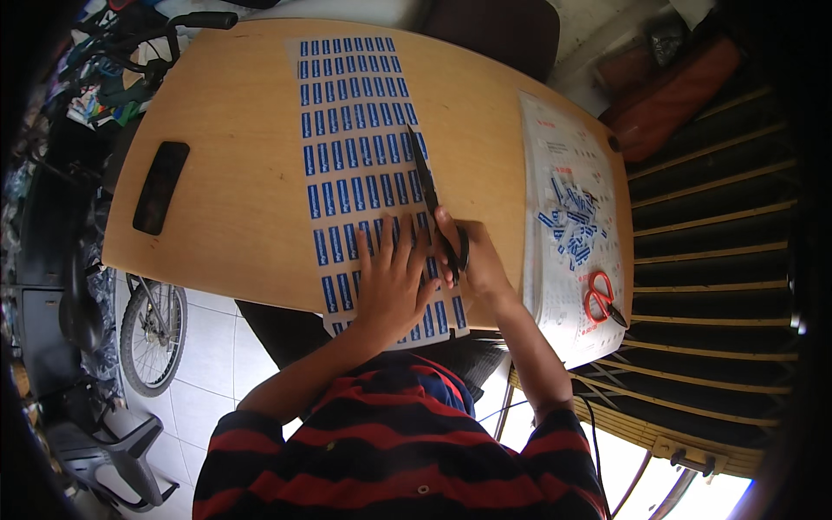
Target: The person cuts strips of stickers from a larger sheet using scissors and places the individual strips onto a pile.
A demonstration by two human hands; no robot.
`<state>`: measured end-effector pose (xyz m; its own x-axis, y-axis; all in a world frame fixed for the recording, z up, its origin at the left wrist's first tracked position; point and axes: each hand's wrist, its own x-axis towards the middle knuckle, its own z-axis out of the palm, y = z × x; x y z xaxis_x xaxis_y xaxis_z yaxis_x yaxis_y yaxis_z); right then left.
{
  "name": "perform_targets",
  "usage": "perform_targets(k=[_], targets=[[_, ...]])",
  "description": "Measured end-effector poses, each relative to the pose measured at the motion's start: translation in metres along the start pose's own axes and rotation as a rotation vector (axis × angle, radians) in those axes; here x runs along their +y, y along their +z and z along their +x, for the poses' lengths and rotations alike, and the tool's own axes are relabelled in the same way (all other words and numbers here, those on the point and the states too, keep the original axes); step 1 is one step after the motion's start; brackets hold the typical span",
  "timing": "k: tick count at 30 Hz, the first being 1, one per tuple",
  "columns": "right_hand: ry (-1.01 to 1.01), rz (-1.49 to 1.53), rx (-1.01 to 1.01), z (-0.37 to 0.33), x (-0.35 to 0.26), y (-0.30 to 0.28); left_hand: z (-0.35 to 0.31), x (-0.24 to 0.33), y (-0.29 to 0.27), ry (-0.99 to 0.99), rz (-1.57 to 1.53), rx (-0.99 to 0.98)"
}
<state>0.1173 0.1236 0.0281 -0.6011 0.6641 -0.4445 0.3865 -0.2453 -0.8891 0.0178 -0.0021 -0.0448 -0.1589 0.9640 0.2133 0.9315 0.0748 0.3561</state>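
A long sheet of blue-and-white labels (pixel 350 154) lies lengthwise on the wooden table, its near end reaching the front edge. My left hand (pixel 392 282) rests flat on its lower part, fingers spread and pointing away from me. In my right hand (pixel 478 260) is a pair of black scissors (pixel 423 173). The blades point to the far side and lie along the right-hand column of labels; whether they are parted is hard to see. Beneath my right hand, a narrow edge strip of labels (pixel 459 312) appears separated from the sheet at its near end.
At the table's right, a white printed plastic sheet (pixel 555 303) carries a pile of small cut labels (pixel 572 221) and red-handled scissors (pixel 598 296). A black phone (pixel 161 187) lies at the left. A dark chair (pixel 494 35) stands beyond the table, and a bicycle wheel (pixel 152 338) left below.
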Motion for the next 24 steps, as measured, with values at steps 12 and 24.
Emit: perform_targets(k=[12, 24], targets=[[-0.043, 0.007, 0.028, -0.031, 0.028, 0.017, 0.071, -0.05, -0.026, -0.004, 0.011, 0.198], [-0.011, 0.045, 0.038, -0.026, 0.021, 0.021, 0.094, -0.076, 0.013, -0.027, 0.151, 0.157]])
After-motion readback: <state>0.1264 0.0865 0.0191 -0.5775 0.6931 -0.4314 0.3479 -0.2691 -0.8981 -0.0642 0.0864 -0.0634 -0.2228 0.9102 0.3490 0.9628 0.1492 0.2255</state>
